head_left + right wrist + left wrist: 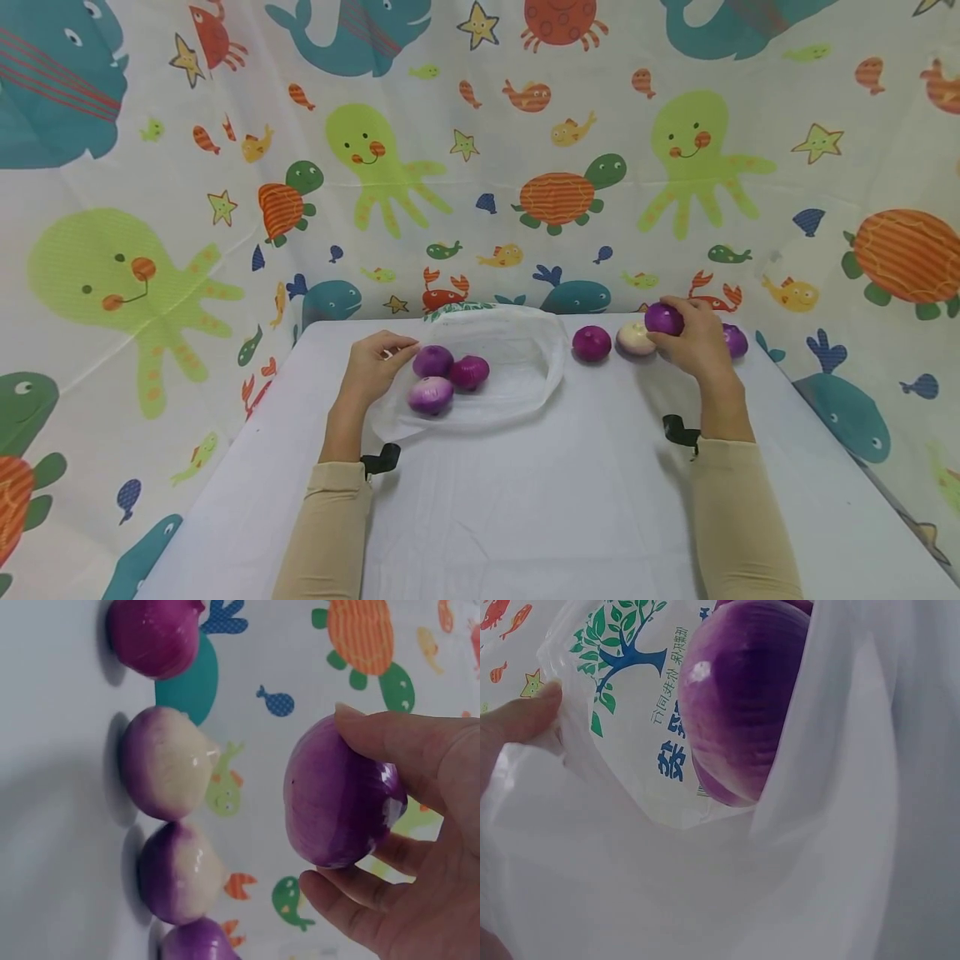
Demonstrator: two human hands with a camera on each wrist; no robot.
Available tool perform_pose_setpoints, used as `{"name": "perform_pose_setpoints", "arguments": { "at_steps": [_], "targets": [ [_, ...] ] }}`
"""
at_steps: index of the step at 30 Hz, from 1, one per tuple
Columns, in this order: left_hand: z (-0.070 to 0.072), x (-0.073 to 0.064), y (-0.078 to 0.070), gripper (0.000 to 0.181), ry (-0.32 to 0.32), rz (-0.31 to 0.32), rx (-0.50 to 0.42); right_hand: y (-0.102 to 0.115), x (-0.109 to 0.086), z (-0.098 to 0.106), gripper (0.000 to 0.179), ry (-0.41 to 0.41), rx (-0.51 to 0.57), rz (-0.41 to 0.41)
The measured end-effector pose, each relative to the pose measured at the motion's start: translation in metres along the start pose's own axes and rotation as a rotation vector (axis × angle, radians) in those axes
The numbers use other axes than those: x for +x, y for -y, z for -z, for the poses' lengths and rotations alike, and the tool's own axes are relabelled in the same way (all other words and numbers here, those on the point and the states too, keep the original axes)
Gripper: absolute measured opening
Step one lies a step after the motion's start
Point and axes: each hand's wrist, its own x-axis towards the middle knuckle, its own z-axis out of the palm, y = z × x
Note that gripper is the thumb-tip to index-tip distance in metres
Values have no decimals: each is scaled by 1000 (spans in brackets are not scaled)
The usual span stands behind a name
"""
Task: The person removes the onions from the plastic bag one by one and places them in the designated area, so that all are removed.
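Observation:
My right hand holds a purple onion between thumb and fingers, raised above the table. Below it, a row of onions runs along the back: a magenta one, two part-white ones, the nearer of them beside the magenta, and a purple one at the right end. On the left, my left hand pinches the edge of a translucent white plastic bag, which lies with its mouth spread wide. Inside the bag sit three onions, among them a purple one and a paler one.
A white cloth covers the table. Behind it hangs a curtain printed with sea animals, reaching down to the table's back edge. A green and blue tree print shows on the bag. Each wrist wears a black mount.

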Motion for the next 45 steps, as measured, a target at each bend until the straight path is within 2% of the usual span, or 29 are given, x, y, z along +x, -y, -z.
{"name": "perform_pose_setpoints", "arguments": {
  "at_steps": [6,16,23,36,41,45],
  "targets": [
    [-1,-1,1,17,-1,7,-4,-12,0,6,74,-13,-18,-14],
    [-2,0,1,19,2,33,-2,-23,0,13,81,-2,-24,-101],
    [-2,0,0,19,4,22,-2,-35,-1,19,85,-4,-14,-122],
    [-1,0,1,18,2,7,1,-44,-6,29,82,-20,1,-269],
    [-1,-1,0,17,-2,6,7,-50,-7,30,81,-24,16,-287],
    [-1,-1,0,17,-2,5,8,-61,-9,33,87,-14,45,-311]
  ]
}}
